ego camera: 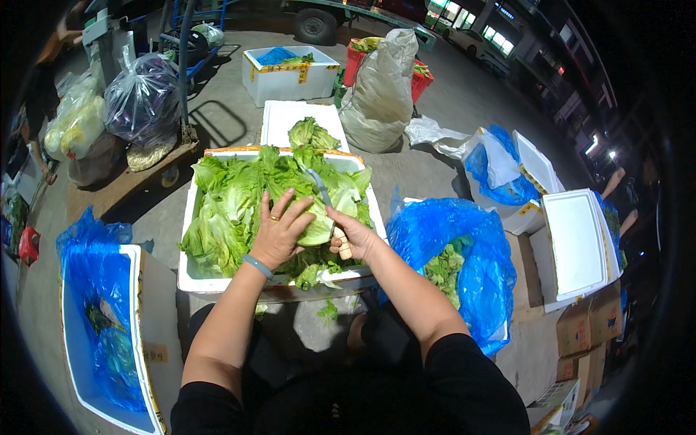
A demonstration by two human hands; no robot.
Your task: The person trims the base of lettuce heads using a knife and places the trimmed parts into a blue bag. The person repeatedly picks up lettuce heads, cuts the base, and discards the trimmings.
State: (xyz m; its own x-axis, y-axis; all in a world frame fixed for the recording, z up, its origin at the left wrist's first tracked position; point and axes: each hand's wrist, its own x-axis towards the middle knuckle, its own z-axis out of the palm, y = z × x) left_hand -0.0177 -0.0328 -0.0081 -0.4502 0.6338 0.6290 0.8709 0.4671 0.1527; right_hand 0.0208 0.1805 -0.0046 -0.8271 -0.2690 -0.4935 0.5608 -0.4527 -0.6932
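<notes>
In front of me, a white foam box (187,272) is heaped with green leaf lettuce (228,201). My left hand (283,228), with a ring and a bracelet, lies over a lettuce head (318,231) on the right of the heap. Its fingers are spread over the leaves, and the head sits between them and the thumb. My right hand (353,234) grips the wooden handle of a curved knife (321,187). The blade points up and left past the lettuce head, close to my left fingertips. Part of the handle is hidden by my right fingers.
Blue plastic lines a box of greens (399,234) at right and another foam box (138,272) at left. Behind stand a white lid (274,122) with lettuce, a bulging sack (378,98) and a loaded trolley (130,187). Foam boxes (576,239) and cartons (590,321) stack at far right.
</notes>
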